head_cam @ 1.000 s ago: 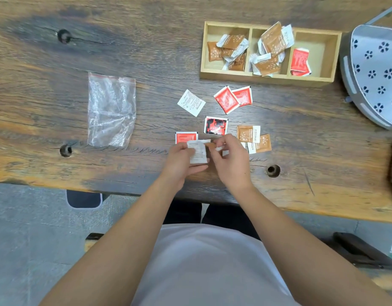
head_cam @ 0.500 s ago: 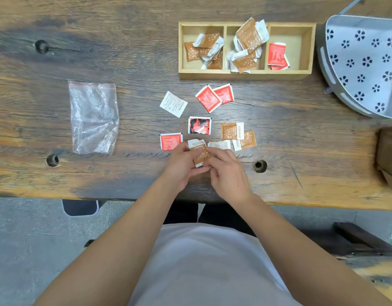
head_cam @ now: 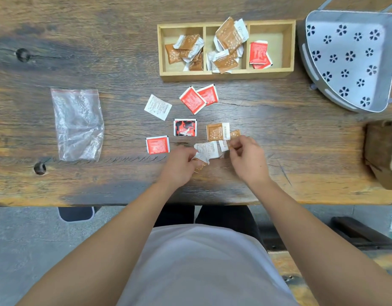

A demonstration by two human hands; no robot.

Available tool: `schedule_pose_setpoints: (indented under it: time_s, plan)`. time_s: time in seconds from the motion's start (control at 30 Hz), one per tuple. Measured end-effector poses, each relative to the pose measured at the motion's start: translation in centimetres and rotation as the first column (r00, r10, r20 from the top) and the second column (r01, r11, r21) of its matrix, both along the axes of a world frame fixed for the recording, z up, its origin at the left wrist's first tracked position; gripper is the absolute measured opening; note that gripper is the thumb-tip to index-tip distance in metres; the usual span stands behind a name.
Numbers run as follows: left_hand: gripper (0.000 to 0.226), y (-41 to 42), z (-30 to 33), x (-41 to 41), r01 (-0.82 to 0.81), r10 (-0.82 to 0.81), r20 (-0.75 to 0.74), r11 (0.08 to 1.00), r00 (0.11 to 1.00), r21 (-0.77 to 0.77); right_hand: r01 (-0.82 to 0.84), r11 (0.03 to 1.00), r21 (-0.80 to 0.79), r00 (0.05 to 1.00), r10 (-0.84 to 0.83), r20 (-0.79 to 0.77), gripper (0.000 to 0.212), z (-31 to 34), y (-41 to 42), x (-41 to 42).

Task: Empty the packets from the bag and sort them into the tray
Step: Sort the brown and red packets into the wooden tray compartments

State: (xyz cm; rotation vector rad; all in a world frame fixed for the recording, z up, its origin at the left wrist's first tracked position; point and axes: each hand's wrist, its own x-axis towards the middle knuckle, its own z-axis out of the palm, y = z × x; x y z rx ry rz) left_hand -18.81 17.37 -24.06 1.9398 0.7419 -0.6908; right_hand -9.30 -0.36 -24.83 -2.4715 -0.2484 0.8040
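Note:
The empty clear plastic bag lies flat at the left of the table. A wooden three-compartment tray at the back holds brown packets in its left and middle compartments and red packets in the right one. Loose packets lie in front of it: a white one, two red ones, a red-and-black one, another red one and a brown one. My left hand grips a brown-and-white packet. My right hand pinches another brown packet.
A grey perforated metal basket stands at the back right of the wooden table. A brown paper-like object sits at the right edge. Round holes mark the tabletop at the left. The table's front edge is close to my body.
My hands have drawn apart; the right one moved right and up onto a brown packet, the left keeps its packet. The camera view shifted, so the tray and bag sit further right.

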Motion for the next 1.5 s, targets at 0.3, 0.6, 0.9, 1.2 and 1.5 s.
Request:
schedule_pose_setpoints:
  time_s: [0.3,0.6,0.9,1.2,1.5]
  plan:
    - [0.003,-0.8,0.9,2.9,-0.192,0.172,-0.121,0.963,0.978,-0.189,-0.344,0.939,0.002,0.939,0.344,0.025,0.03,0.4,1.8,1.3]
    - [0.033,-0.3,0.1,-0.5,-0.643,0.569,-0.383,0.761,0.728,-0.093,-0.436,0.9,-0.018,0.9,0.436,-0.016,0.037,-1.0,4.6,1.2]
    - [0.022,-1.1,-1.0,2.6,0.306,-0.344,0.054,0.888,0.937,0.342,-0.319,0.929,-0.187,0.945,0.327,0.01,0.048,-1.2,0.5,4.3]
    - [0.018,-1.5,-1.4,4.3,0.476,-0.497,-0.055,0.786,0.866,0.395,-0.209,0.965,-0.158,0.978,0.206,-0.038,0.022,-1.2,0.4,3.1]
    - [0.017,-1.1,0.1,3.2,-0.037,0.026,-0.126,0.996,0.992,-0.08,0.453,0.89,0.053,0.705,-0.322,-0.632,0.035,-1.0,-0.1,1.7]
